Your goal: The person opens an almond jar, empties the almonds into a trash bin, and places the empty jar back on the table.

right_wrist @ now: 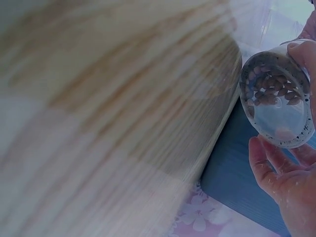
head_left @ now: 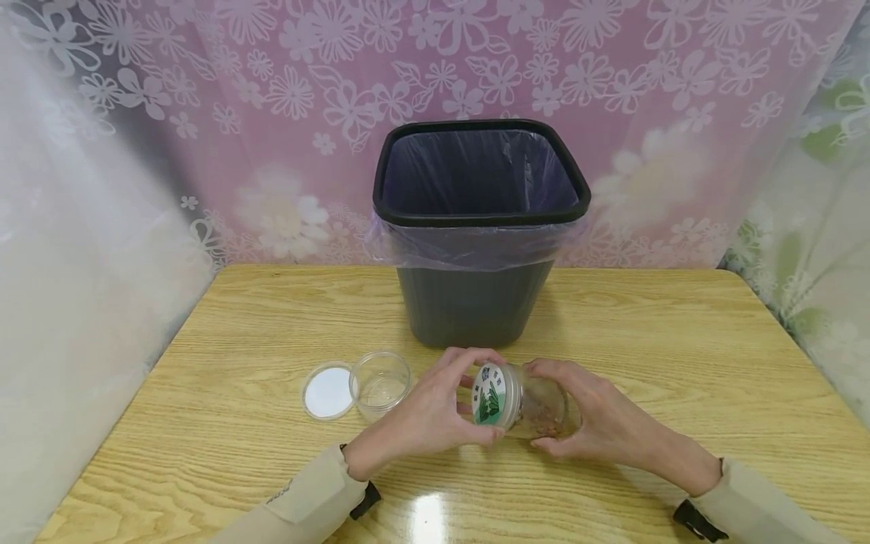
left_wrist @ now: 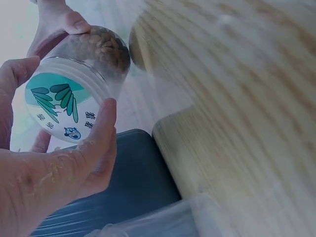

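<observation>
A transparent plastic jar [head_left: 544, 408] lies tilted on its side between my hands, just above or on the table; I cannot tell which. Small brown pieces show inside it, and in the right wrist view they are seen through the jar's bottom [right_wrist: 276, 118]. Its lid [head_left: 491, 397] bears a green and white label with a leaf drawing and faces left. Fingers and thumb of my left hand [head_left: 435, 412] grip the lid's rim. My right hand [head_left: 601, 415] holds the jar's body near the bottom end, thumb on the near side.
Left of the jar stands an open transparent round tub [head_left: 381, 381], partly overlapping a round lid with a white disc [head_left: 328, 392]. Behind the hands is a dark waste bin [head_left: 472, 302] with a thin purple liner [head_left: 476, 245]. A flowered curtain [head_left: 285, 136] hangs beyond the wooden table [head_left: 272, 317].
</observation>
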Motion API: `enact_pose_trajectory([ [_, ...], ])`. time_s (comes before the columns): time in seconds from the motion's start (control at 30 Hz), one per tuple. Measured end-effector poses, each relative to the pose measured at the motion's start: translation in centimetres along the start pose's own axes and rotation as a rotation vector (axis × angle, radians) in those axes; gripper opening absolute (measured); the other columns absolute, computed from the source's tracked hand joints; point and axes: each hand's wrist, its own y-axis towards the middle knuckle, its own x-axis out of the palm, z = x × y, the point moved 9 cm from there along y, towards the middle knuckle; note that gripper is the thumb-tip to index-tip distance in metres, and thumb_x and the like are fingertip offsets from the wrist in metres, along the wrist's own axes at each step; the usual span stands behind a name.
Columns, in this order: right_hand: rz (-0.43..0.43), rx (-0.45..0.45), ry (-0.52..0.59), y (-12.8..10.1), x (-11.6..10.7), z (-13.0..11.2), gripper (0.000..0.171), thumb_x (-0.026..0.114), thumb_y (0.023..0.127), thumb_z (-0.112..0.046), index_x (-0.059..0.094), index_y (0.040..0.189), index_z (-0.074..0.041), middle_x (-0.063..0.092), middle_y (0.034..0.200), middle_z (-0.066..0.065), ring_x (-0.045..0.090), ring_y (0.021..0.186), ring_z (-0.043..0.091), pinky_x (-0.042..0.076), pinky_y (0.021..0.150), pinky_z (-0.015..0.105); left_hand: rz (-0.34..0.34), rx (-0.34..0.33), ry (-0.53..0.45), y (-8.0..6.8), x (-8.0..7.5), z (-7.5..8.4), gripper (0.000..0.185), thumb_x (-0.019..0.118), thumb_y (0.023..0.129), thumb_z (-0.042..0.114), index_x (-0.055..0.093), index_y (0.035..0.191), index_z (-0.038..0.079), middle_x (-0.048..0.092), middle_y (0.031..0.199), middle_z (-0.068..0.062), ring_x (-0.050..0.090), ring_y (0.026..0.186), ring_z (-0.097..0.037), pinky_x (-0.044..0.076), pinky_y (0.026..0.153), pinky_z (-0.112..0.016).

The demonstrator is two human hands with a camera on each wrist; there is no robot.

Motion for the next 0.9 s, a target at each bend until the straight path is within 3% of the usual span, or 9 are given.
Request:
enact_pose_trajectory([
  [0.27, -0.006, 0.021, 0.025, -0.3, 0.1, 0.2, 0.088, 0.093, 0.069, -0.045, 0.053, 0.140, -0.010, 0.063, 0.133, -0.001, 0.064, 0.118, 0.015, 0.045, 0.103, 0.010, -0.037, 0.110, 0.094, -0.2, 0.2, 0.6, 0.087, 0.085, 0.075, 0.007, 0.045, 0.145, 0.038, 0.039, 0.147, 0.000, 0.051, 0.127, -0.016, 0.054, 0.096, -0.019],
  [0.47, -0.011, 0.030, 0.034, -0.3, 0.0, 0.3, 0.088, 0.091, 0.072, -0.046, 0.051, 0.142, -0.011, 0.062, 0.135, -0.001, 0.064, 0.120, 0.016, 0.046, 0.104, 0.011, -0.041, 0.172, 0.151, -0.3, 0.2, 1.0, 0.087, 0.083, 0.074, 0.005, 0.046, 0.146, 0.037, 0.035, 0.151, 0.000, 0.050, 0.130, -0.017, 0.053, 0.098, -0.020],
  [0.9, -0.020, 0.034, 0.049, -0.3, 0.1, 0.4, 0.090, 0.095, 0.069, -0.040, 0.050, 0.143, -0.012, 0.061, 0.136, -0.003, 0.064, 0.120, 0.015, 0.047, 0.104, 0.012, -0.031, 0.193, 0.207, -0.4, 0.0, 1.1, 0.086, 0.084, 0.076, 0.010, 0.045, 0.147, 0.040, 0.036, 0.150, 0.003, 0.050, 0.129, -0.015, 0.056, 0.097, -0.027],
])
